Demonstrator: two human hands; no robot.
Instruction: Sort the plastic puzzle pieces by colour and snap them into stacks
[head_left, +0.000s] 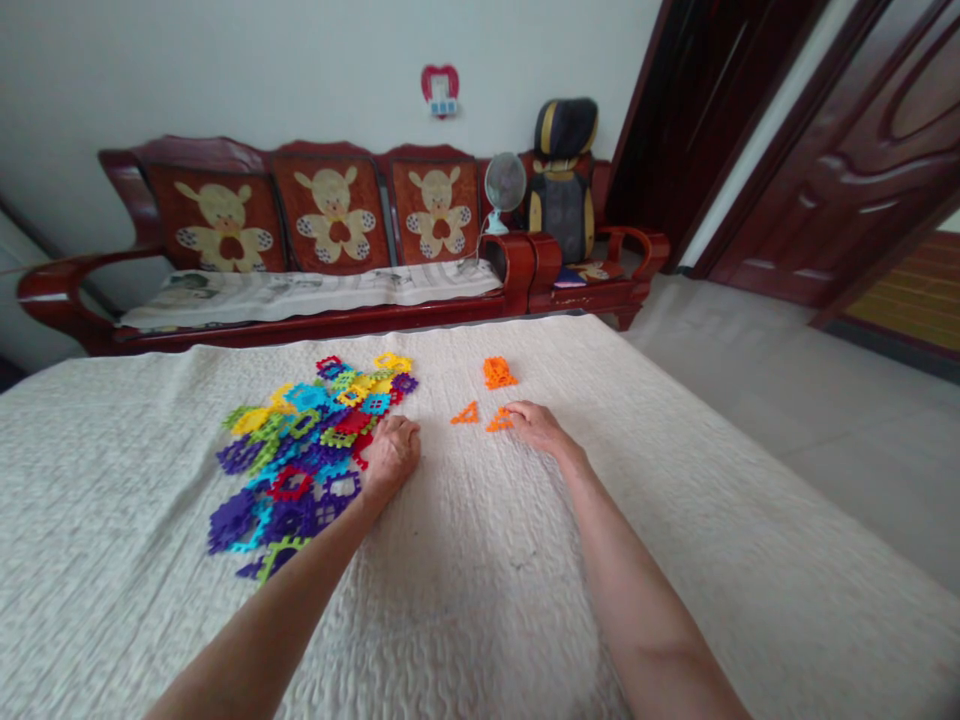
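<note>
A heap of toothed plastic building pieces (300, 455) in purple, blue, green, yellow and red is spread over the left part of the cover. At its right edge rests my left hand (394, 455), fingers curled in; whether anything is inside them is hidden. My right hand (538, 428) has its fingertips closed at the right side of an orange triangular building piece (497, 421), which lies low at the cover. A second orange triangular piece (466, 413) lies flat to its left. Just beyond stands a small cluster of orange pieces (499, 373).
A cream quilted cover (465, 590) lies over the table, whose right edge drops to a tiled floor (817, 420). Behind stand a red wooden sofa (315, 325) with bear cushions, a small fan (505, 185) and a chair with a massage pad (564, 210).
</note>
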